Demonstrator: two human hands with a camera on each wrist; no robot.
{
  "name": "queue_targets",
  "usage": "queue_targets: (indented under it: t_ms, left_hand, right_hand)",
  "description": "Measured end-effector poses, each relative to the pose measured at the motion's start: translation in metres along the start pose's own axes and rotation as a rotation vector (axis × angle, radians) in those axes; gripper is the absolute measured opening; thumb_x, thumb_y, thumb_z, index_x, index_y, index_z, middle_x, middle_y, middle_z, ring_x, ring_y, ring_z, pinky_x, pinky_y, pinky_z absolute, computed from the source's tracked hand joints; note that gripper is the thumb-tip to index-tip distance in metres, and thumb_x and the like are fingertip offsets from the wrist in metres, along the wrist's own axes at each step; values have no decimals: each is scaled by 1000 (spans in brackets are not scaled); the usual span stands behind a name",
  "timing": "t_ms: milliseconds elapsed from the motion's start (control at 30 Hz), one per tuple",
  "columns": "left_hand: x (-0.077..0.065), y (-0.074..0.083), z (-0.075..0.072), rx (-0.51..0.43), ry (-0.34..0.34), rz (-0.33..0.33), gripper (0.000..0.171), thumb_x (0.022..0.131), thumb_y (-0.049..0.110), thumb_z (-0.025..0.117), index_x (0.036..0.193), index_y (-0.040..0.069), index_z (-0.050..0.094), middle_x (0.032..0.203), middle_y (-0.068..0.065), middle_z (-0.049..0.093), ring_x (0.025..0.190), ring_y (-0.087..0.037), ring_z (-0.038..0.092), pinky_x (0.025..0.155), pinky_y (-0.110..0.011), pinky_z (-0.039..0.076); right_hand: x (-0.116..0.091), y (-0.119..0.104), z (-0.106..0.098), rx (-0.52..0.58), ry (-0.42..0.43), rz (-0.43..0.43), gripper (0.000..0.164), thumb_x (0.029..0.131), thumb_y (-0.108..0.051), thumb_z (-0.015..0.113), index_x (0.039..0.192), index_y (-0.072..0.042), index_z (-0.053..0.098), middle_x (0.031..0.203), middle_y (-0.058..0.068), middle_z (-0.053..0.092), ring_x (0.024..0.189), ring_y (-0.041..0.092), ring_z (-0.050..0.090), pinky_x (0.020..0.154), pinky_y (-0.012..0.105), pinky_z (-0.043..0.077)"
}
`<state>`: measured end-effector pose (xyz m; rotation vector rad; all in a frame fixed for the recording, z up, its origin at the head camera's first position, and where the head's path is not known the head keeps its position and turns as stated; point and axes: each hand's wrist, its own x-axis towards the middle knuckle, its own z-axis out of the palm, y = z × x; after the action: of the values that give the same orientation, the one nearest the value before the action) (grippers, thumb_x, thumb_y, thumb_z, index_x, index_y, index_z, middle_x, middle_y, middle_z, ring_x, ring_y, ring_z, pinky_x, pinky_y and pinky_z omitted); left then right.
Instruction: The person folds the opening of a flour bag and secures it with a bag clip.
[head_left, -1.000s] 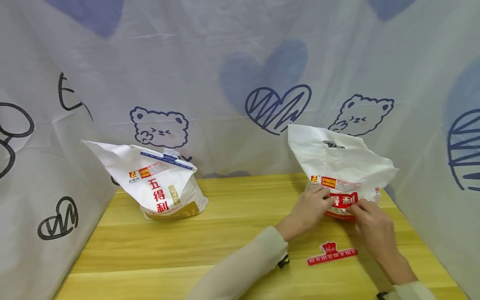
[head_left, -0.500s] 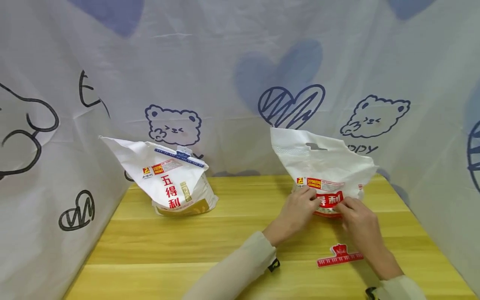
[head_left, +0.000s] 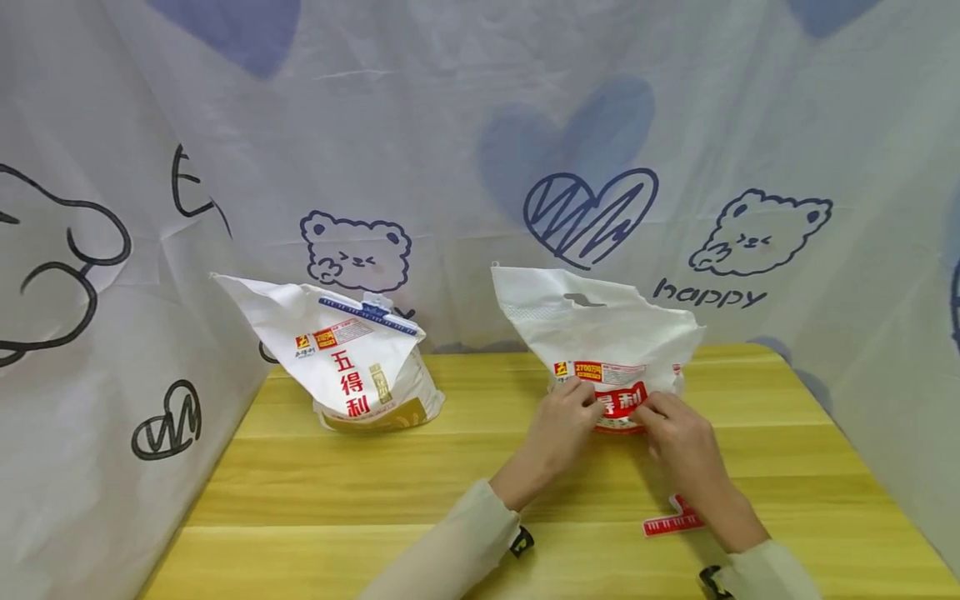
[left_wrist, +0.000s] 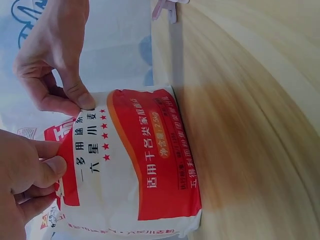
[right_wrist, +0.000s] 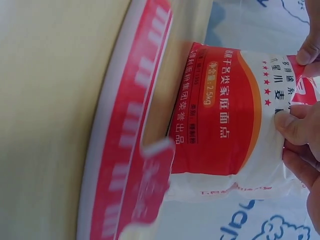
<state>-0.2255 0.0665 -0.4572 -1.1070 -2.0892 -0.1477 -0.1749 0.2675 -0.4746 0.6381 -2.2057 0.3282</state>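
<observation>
A white flour bag (head_left: pixel 600 333) with red print and a handle slot stands at the right of the table, its top leaning back. My left hand (head_left: pixel 564 417) pinches the front of the bag at the left side of its red label. Opposite it, my right hand (head_left: pixel 681 437) pinches the same front panel between thumb and fingers. In the left wrist view, both thumbs press on the film just above the row of stars. A red sealing clip (head_left: pixel 671 525) with a piano-key pattern lies in front, partly hidden by my right forearm.
Another white flour bag (head_left: pixel 360 375) stands at the left, a blue sealing clip (head_left: pixel 367 315) across its folded top. A printed cloth (head_left: pixel 450 250) hangs behind and beside the wooden table (head_left: pixel 375 492).
Both hands have moved left together with the flour bag, nearer to the other bag. My head view has turned a little left. My right forearm now covers part of the red clip.
</observation>
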Motion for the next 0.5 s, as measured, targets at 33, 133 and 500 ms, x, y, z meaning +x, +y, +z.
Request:
queue_targets:
  t_ms: [33,133,500]
  left_hand:
    - [-3,-2,-2,2,7,-6,12,87,5,75,86,17,78,89,3,64,89,-13,59,80,-22,51]
    - [-12,-9,-7,-2,26,-29,12,86,3,76,86,15,79,88,3,64,88,-14,59,79,-22,51]
    - [-37,-29,-26,-34,27,-84,12,85,0,76,84,13,78,86,0,62,86,-16,60,76,-23,54]
  right_hand:
    - [2,-3,3,7,-2,-2,29,69,19,80,85,-3,71,89,9,63,81,25,60,71,45,60]
    - [8,-11,10,26,1,-14,28,70,18,81,86,-4,72,89,8,64,82,25,61,73,45,60]
    - [22,-37,30,60,20,-57,30,68,22,79,84,-2,72,88,9,64,81,27,63,69,43,60]
